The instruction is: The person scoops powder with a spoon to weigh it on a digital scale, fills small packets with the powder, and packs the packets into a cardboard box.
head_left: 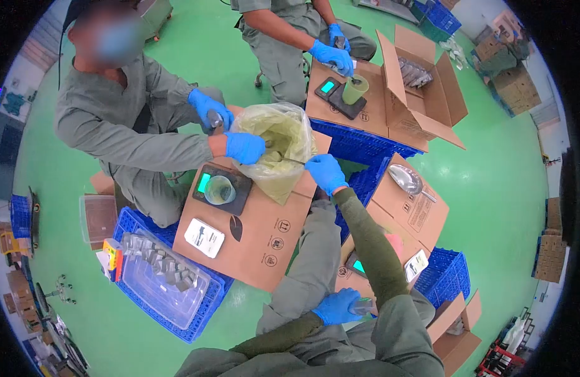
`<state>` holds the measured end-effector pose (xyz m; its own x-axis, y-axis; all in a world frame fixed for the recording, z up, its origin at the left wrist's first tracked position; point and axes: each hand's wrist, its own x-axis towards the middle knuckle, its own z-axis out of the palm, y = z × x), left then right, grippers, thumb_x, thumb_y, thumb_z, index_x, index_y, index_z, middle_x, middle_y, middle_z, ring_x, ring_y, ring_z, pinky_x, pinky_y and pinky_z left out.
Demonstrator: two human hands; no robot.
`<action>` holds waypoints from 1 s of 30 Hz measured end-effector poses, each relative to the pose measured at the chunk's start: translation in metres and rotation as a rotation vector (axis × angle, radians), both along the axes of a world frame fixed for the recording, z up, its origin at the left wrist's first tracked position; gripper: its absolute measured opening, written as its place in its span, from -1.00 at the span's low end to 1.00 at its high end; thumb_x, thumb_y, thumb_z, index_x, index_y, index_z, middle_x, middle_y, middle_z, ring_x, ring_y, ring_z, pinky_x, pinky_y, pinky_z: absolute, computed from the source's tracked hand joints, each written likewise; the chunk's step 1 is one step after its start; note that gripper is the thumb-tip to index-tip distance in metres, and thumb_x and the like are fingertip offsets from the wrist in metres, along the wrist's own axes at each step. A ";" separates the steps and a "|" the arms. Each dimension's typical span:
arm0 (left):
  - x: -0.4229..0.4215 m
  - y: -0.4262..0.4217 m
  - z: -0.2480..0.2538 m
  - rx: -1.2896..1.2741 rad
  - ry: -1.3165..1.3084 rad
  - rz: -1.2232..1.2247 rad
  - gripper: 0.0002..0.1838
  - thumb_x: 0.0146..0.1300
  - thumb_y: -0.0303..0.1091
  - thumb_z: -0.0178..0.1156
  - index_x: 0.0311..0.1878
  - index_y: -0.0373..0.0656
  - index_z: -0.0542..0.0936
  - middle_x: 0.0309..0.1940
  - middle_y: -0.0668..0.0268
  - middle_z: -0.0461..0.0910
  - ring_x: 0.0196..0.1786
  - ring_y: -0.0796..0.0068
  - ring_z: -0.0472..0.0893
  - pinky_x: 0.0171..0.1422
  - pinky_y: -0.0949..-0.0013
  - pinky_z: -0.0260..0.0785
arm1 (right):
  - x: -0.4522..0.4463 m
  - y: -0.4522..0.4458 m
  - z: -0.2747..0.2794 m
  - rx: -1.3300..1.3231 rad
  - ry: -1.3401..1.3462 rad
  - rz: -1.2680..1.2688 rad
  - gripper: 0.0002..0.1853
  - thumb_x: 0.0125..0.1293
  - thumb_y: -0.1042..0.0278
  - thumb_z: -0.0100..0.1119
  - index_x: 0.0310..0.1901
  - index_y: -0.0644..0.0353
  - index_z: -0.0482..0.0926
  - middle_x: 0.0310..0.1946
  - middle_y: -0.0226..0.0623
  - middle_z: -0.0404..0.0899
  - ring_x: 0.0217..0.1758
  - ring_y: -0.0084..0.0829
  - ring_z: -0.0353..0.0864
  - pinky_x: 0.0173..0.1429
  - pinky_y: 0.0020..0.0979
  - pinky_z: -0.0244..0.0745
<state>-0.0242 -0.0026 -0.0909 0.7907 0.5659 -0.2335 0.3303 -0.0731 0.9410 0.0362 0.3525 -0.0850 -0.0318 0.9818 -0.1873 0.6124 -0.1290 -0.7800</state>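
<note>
My right hand (327,174), in a blue glove, reaches forward to the rim of a clear plastic bag (283,182) of yellow-green powder (278,134). Its fingers are closed on the thin handle of a spoon (293,161), whose far end is in the bag. Down near my lap, my left hand (337,307) is closed around a small greyish see-through pouch (363,306). A co-worker's gloved hand (245,148) also reaches into the bag from the left.
Cardboard (258,251) carries a scale (236,182) with a cup (220,190). A metal scoop (405,179) lies on cardboard at right. Another co-worker's hand (332,56) is near a green cup (355,91). Pouches (161,257) fill a tub at left; an open carton (422,88) stands behind.
</note>
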 end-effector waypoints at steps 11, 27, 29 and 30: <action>-0.003 0.009 0.011 -0.074 0.065 -0.086 -0.43 0.19 0.11 0.39 -0.02 -0.20 0.51 -0.08 -0.06 0.53 0.04 -0.11 0.53 0.15 -0.03 0.42 | 0.013 -0.023 0.014 0.023 0.148 -0.149 -0.69 0.27 0.19 0.21 -0.32 0.33 0.71 -0.35 0.18 0.65 -0.21 0.15 0.68 -0.17 -0.08 0.54; -0.002 -0.006 -0.026 -0.025 0.026 -0.113 -0.47 0.27 -0.06 0.37 0.11 -0.29 0.56 0.03 -0.05 0.61 0.10 0.07 0.62 0.21 0.06 0.45 | 0.110 -0.114 0.071 0.190 0.273 -0.222 -0.78 0.31 0.33 0.19 -0.28 0.30 0.75 -0.32 -0.21 0.74 -0.24 -0.42 0.69 -0.15 -0.32 0.56; -0.004 -0.006 -0.016 -0.005 0.080 -0.104 -0.47 0.26 -0.07 0.37 0.11 -0.28 0.55 0.03 -0.04 0.61 0.12 0.07 0.62 0.20 0.06 0.46 | 0.132 -0.155 0.086 0.121 0.411 -0.353 -0.76 0.33 0.34 0.17 -0.24 0.35 0.74 -0.34 -0.31 0.72 -0.24 -0.51 0.63 -0.14 -0.40 0.52; -0.002 -0.002 -0.010 0.020 0.094 -0.102 -0.47 0.26 -0.08 0.38 0.12 -0.28 0.54 0.04 -0.04 0.60 0.13 0.06 0.62 0.19 0.06 0.46 | 0.148 -0.174 0.085 0.100 0.383 -0.382 -0.76 0.33 0.34 0.18 -0.23 0.35 0.74 -0.34 -0.30 0.72 -0.24 -0.53 0.62 -0.13 -0.41 0.51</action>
<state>-0.0264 -0.0046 -0.1011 0.8193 0.4893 -0.2989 0.4070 -0.1291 0.9043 0.1840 0.1783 0.0002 0.2825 0.9494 -0.1375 0.2065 -0.2002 -0.9578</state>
